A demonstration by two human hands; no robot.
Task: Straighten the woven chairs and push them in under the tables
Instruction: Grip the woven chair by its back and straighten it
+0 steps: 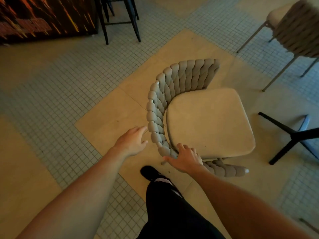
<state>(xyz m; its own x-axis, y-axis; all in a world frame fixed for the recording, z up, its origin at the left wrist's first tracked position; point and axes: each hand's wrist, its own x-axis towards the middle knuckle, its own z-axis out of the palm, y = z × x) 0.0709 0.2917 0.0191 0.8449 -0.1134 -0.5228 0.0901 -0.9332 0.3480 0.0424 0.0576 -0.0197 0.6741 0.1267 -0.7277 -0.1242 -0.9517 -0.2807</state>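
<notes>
A woven beige chair (174,87) with a pale seat cushion (209,121) stands in the middle of the floor, its curved backrest facing me and to the left. My right hand (185,158) rests on the lower part of the woven backrest, fingers spread over the rim. Just left of the backrest, my left hand (132,141) hovers with fingers apart, holding nothing, its fingertips close to the weave. A second woven chair (296,26) stands at the top right. The black base of a table (293,137) lies to the right of the first chair.
Dark bar stool legs (120,19) stand at the top centre beside a counter front with an orange pattern (44,16). My dark trouser leg and black shoe (151,173) are right behind the chair. The floor mixes small grey tiles and beige slabs.
</notes>
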